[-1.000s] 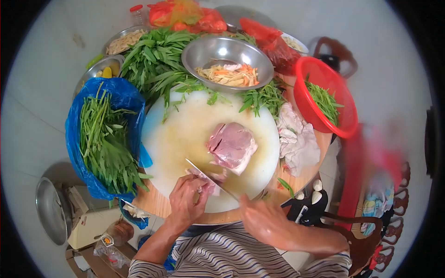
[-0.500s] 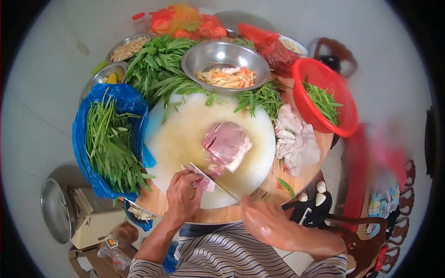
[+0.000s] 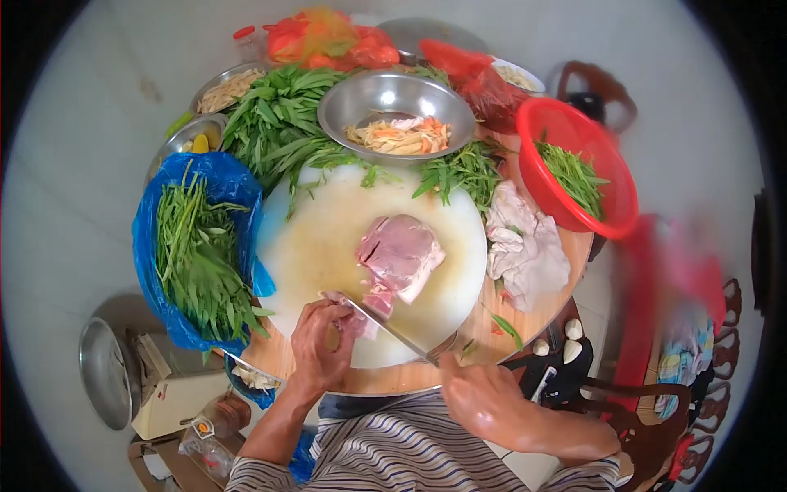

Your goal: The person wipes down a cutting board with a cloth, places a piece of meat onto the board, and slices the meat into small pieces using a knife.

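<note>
On the round white cutting board (image 3: 307,246) lies a large chunk of raw meat (image 3: 403,250), with a small cut strip (image 3: 379,302) at its lower edge. My left hand (image 3: 321,340) grips a smaller piece of meat (image 3: 357,325) near the board's front edge. In my right hand (image 3: 484,398) is the handle of a knife (image 3: 402,336). Its blade slants up and left, with the tip at the piece under my left fingers. The handle itself is hidden in my fist.
A steel bowl (image 3: 328,123) of shredded food stands behind the board, beside leafy greens (image 3: 283,115). A blue bag (image 3: 152,271) of greens is at left. A red basket (image 3: 625,193) and a pale slab of skin or fat (image 3: 529,254) are at right.
My right hand has drawn the knife slightly right and toward me. My left hand keeps its grip on the small meat piece, barely shifted.
</note>
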{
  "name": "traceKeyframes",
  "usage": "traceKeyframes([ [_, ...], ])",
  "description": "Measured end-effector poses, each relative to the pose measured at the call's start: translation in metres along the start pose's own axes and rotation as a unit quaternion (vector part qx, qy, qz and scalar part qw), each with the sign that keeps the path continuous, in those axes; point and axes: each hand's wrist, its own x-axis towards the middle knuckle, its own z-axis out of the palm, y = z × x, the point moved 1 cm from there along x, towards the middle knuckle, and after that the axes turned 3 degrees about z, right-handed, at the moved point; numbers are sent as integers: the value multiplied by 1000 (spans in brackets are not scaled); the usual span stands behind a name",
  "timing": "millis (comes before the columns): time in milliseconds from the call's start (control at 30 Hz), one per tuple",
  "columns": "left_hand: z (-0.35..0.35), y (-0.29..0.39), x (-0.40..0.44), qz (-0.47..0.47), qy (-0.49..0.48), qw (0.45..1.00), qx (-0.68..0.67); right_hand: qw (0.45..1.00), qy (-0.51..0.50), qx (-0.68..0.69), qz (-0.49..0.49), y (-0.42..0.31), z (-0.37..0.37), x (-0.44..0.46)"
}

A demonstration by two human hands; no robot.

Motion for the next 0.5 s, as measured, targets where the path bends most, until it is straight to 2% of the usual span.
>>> traceKeyframes([
  [167,-3,-2,-2,35,4,999,14,994,63,52,-70,-7,3,58],
  [333,-4,-7,-2,61,-2,998,-12,993,103,53,-26,8,5,69],
  [367,-4,-9,-2,58,2,998,-11,993,100,50,-29,11,4,66],
  [433,-6,-9,2,107,-22,994,7,995,70,66,-16,10,-1,56],
  [500,-9,-5,0,85,-13,996,-7,993,90,79,-22,3,1,51],
])
